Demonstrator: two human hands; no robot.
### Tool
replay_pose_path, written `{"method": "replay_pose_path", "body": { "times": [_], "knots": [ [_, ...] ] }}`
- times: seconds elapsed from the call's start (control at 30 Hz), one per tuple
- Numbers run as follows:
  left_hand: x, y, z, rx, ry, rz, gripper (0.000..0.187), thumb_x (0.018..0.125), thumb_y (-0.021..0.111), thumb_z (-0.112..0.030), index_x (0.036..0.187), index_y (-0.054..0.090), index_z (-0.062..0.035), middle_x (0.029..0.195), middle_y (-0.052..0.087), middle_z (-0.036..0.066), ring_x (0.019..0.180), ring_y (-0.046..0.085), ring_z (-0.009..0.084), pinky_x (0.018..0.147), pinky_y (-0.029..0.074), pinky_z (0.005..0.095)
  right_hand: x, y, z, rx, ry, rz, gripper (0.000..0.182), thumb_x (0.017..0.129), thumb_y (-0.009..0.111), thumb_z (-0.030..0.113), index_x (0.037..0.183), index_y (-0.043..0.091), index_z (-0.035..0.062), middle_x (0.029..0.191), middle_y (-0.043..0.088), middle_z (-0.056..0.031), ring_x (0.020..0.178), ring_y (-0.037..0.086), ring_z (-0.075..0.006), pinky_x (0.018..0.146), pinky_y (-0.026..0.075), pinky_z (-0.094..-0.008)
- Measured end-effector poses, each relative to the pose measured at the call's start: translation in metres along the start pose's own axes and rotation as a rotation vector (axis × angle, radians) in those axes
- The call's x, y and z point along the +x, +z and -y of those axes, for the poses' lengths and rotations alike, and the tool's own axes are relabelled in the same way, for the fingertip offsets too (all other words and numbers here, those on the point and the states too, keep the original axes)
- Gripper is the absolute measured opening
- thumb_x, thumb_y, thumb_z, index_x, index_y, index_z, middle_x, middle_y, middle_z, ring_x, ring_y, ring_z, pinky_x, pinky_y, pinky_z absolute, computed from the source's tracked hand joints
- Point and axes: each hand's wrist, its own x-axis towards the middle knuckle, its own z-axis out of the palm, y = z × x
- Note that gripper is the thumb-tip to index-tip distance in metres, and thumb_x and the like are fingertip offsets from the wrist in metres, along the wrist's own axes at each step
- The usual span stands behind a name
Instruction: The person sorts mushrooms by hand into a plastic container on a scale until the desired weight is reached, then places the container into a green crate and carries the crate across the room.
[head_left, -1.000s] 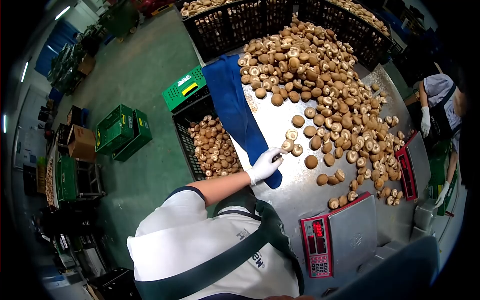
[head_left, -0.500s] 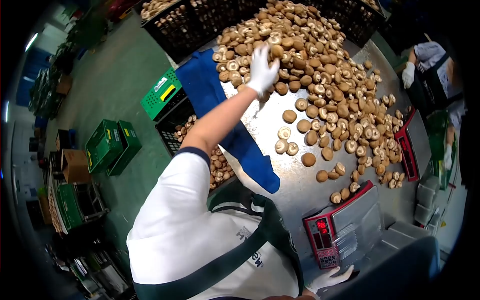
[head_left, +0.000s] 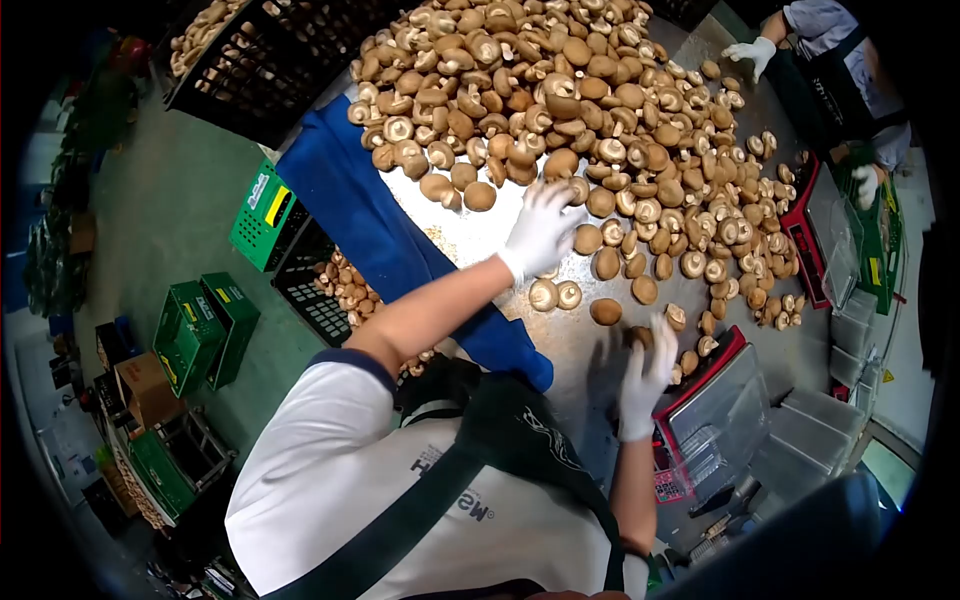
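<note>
My left hand, in a white glove, reaches over the metal table at the near edge of a large heap of shiitake mushrooms. Its fingers are apart and lie against a brown mushroom; a firm grip does not show. Lower right, my right hand, also gloved, is raised with its fingers stretched, close to a few loose mushrooms. Beside it stands a red scale with a clear plastic container on its pan. Two pale mushrooms lie below my left hand.
A blue cloth lies along the table's left edge. Black crates stand at upper left; green crates are on the floor. A second red scale and stacked clear containers are at right. A co-worker's gloved hand is at upper right.
My left hand has come down from within the heap to its near edge. My right hand has risen from below the scale to the loose mushrooms. The view has shifted.
</note>
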Motion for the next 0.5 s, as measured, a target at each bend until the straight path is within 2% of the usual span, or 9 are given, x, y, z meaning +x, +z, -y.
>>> {"method": "replay_pose_path", "body": {
  "times": [0.03, 0.1, 0.2, 0.23, 0.3, 0.37, 0.4, 0.43, 0.5],
  "knots": [
    [-0.014, -0.004, -0.014, -0.071, -0.033, 0.033, 0.04, 0.08, 0.064, -0.015, 0.119, 0.062, -0.0115, 0.135, 0.049, 0.019, 0.134, 0.039, 0.0381, 0.114, 0.023, 0.059, 0.028, 0.011, -0.002, -0.009, -0.102, -0.016, 0.044, 0.089, 0.054, -0.005, 0.133, 0.056, 0.0014, 0.133, 0.054, -0.0175, 0.128, 0.049, -0.0336, 0.109, 0.036, -0.0413],
    [-0.035, -0.018, -0.023, -0.193, -0.025, 0.153, 0.036, 0.08, 0.064, -0.014, 0.116, 0.064, -0.0102, 0.132, 0.051, 0.02, 0.134, 0.039, 0.0404, 0.114, 0.026, 0.0566, 0.088, 0.027, 0.0, -0.069, -0.145, -0.051, 0.042, 0.092, 0.052, -0.001, 0.134, 0.055, 0.0031, 0.135, 0.054, -0.0159, 0.128, 0.049, -0.0323, 0.11, 0.036, -0.041],
    [-0.049, -0.057, -0.025, -0.433, -0.113, 0.059, 0.034, 0.08, 0.064, -0.009, 0.113, 0.066, -0.0083, 0.13, 0.054, 0.021, 0.132, 0.042, 0.0411, 0.112, 0.031, 0.0527, 0.178, 0.045, -0.003, -0.03, -0.281, -0.138, 0.041, 0.094, 0.052, 0.002, 0.135, 0.054, 0.0043, 0.132, 0.057, -0.0166, 0.126, 0.05, -0.0316, 0.109, 0.038, -0.0402],
    [-0.053, -0.071, -0.017, -0.457, -0.127, -0.096, 0.036, 0.078, 0.064, -0.003, 0.113, 0.065, -0.0058, 0.127, 0.056, 0.02, 0.129, 0.046, 0.0409, 0.109, 0.036, 0.0486, 0.205, 0.052, -0.002, -0.041, -0.315, -0.154, 0.042, 0.094, 0.053, 0.003, 0.136, 0.054, 0.0055, 0.132, 0.056, -0.0176, 0.125, 0.051, -0.0328, 0.109, 0.038, -0.0408],
    [-0.053, -0.112, 0.001, -0.093, -0.306, -0.259, 0.036, 0.077, 0.064, 0.0, 0.113, 0.063, -0.0025, 0.127, 0.055, 0.021, 0.125, 0.049, 0.0402, 0.107, 0.037, 0.0476, 0.241, 0.07, -0.009, -0.168, -0.269, -0.178, 0.043, 0.094, 0.056, 0.015, 0.136, 0.053, 0.0072, 0.133, 0.055, -0.0195, 0.127, 0.049, -0.0358, 0.108, 0.038, -0.0419],
    [-0.062, -0.124, 0.039, 0.062, -0.497, -0.442, 0.05, 0.083, 0.064, -0.006, 0.132, 0.053, -0.0042, 0.143, 0.043, 0.023, 0.136, 0.038, 0.0394, 0.114, 0.029, 0.0448, 0.248, 0.093, -0.028, -0.258, -0.18, 0.027, 0.047, 0.093, 0.059, 0.023, 0.137, 0.053, 0.0099, 0.137, 0.052, -0.0182, 0.129, 0.047, -0.034, 0.111, 0.034, -0.0439],
    [-0.065, -0.13, 0.05, 0.144, -0.526, -0.396, 0.056, 0.083, 0.067, -0.007, 0.136, 0.049, -0.0034, 0.143, 0.04, 0.025, 0.134, 0.036, 0.0424, 0.112, 0.029, 0.0478, 0.227, 0.109, -0.038, -0.509, -0.278, -0.097, 0.05, 0.092, 0.06, 0.029, 0.138, 0.051, 0.0131, 0.14, 0.05, -0.0161, 0.131, 0.046, -0.0317, 0.113, 0.029, -0.048],
    [-0.075, -0.126, 0.064, 0.196, -0.533, -0.326, 0.06, 0.083, 0.069, -0.011, 0.138, 0.047, -0.0047, 0.143, 0.039, 0.025, 0.136, 0.034, 0.043, 0.114, 0.027, 0.0491, 0.212, 0.115, -0.043, -0.577, -0.221, -0.081, 0.052, 0.092, 0.06, 0.032, 0.14, 0.05, 0.0153, 0.142, 0.049, -0.0144, 0.131, 0.045, -0.0307, 0.115, 0.024, -0.0524],
    [-0.089, -0.115, 0.064, 0.22, -0.471, -0.191, 0.065, 0.081, 0.071, -0.02, 0.139, 0.046, -0.0044, 0.144, 0.038, 0.026, 0.137, 0.031, 0.0443, 0.114, 0.024, 0.0524, 0.179, 0.11, -0.035, -0.484, -0.274, -0.095, 0.051, 0.092, 0.059, 0.031, 0.139, 0.05, 0.0133, 0.139, 0.051, -0.0146, 0.132, 0.044, -0.0314, 0.114, 0.025, -0.0522]
  ]
}}
